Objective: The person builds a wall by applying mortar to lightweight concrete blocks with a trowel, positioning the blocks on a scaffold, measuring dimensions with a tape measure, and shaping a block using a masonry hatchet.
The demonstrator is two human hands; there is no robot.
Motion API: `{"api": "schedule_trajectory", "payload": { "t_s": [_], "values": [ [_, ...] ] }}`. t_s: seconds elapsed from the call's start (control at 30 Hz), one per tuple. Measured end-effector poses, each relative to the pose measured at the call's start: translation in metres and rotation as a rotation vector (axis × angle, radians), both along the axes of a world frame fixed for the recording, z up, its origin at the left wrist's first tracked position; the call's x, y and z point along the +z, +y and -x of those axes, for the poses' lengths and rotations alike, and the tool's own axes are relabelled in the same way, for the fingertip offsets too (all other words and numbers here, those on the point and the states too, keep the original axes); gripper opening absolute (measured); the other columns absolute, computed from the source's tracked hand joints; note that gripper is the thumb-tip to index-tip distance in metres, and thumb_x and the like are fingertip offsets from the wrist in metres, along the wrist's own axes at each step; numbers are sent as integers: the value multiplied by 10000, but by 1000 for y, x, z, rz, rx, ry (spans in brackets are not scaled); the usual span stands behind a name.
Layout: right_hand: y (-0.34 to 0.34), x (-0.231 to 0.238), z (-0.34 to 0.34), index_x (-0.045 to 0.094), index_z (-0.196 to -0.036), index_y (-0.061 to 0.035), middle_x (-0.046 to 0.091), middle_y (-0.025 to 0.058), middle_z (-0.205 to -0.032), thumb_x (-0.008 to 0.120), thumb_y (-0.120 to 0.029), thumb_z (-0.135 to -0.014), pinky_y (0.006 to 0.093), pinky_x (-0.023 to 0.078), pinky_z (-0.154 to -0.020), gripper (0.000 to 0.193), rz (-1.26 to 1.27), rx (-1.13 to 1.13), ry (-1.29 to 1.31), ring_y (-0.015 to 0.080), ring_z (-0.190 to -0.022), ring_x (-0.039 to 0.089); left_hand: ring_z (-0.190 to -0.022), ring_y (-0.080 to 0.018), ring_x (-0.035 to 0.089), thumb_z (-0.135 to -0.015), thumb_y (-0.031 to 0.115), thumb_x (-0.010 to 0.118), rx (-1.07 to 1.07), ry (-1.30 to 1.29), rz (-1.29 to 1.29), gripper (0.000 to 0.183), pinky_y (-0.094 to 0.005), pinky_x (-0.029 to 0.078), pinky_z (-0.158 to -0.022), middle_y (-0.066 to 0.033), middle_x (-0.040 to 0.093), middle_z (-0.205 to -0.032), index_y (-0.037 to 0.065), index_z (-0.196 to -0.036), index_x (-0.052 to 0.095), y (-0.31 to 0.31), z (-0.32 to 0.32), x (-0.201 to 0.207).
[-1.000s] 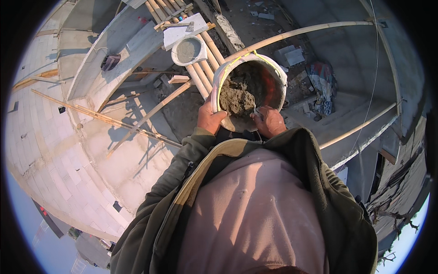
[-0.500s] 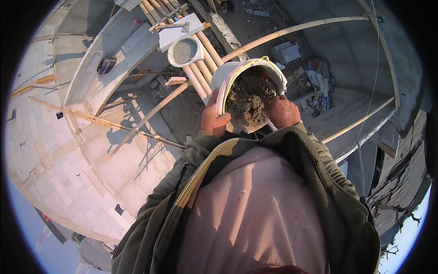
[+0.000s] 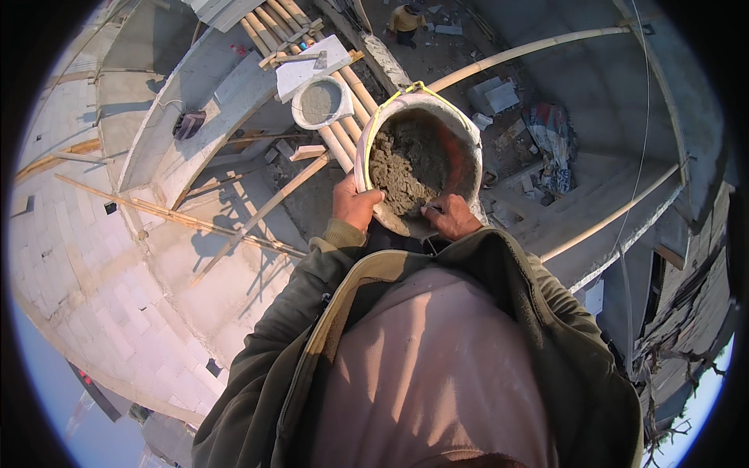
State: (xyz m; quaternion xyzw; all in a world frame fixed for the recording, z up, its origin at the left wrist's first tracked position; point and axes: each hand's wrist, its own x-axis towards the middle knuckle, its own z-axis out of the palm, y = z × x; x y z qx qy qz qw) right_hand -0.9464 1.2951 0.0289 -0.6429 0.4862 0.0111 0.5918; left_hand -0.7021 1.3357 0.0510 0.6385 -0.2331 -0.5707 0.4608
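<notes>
Basically, bucket (image 3: 460,156) w/ mortar (image 3: 402,168) is directly ahead of torso (image 3: 437,351). L hand (image 3: 356,203) clamps left rim; R hand (image 3: 454,218) curled at near rim, exact grip can't tell. Prob. heavy, rigid; mortar soft. Grasp opp. rim sides.

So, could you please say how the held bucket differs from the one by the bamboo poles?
The held bucket contains lumpy brown mix; the other bucket contains smooth-looking grey material. The held bucket has a yellow cord at its rim; none shows on the other bucket. Both have round, open tops.
</notes>
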Motion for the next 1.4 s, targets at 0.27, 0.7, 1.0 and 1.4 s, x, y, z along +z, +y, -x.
{"api": "schedule_trajectory", "payload": {
  "t_s": [0.27, 0.7, 1.0, 1.4],
  "values": [
    [-90, 66, -13, 663, -863, 30, 620, 88, -669, 617, -225, -997, 330, 463, -562, 292, 20, -336, 40, 170, -577, 596, -775, -194, 653, -760, -114, 610, 355, 279, -229, 382, -356, 536, -685, -87, 674, -926, -40, -1132, 657, -52, -12, -90],
    [-404, -278, -121, 617, -770, 17, 575, 30, -619, 643, -215, -988, 291, 402, -470, 320, -49, -610, 39, 92, -498, 517, -1212, -260, 623, -704, -115, 628, 129, 73, -376, 926, -335, 513, -1006, -190, 604, -1353, -52, -1561, 280, -141, -28, -368],
    [-578, -547, -199, 635, -826, 22, 589, 61, -670, 618, -270, -911, 336, 395, -472, 304, -93, -542, 123, 142, -514, 530, -1453, -368, 397, -686, -94, 605, -152, -169, -381, 673, -393, 384, -1184, -192, 379, -1585, -18, -1355, 616, -171, -65, -416],
    [-672, -737, -303, 642, -948, 15, 623, 102, -786, 596, -204, -937, 443, 442, -541, 224, -160, -570, 44, 233, -656, 603, -1454, -341, 409, -755, -106, 621, -70, 72, -608, 535, -365, 433, -1122, -174, 336, -1625, 11, -1271, 706, -214, -92, -407]
  ]
}}
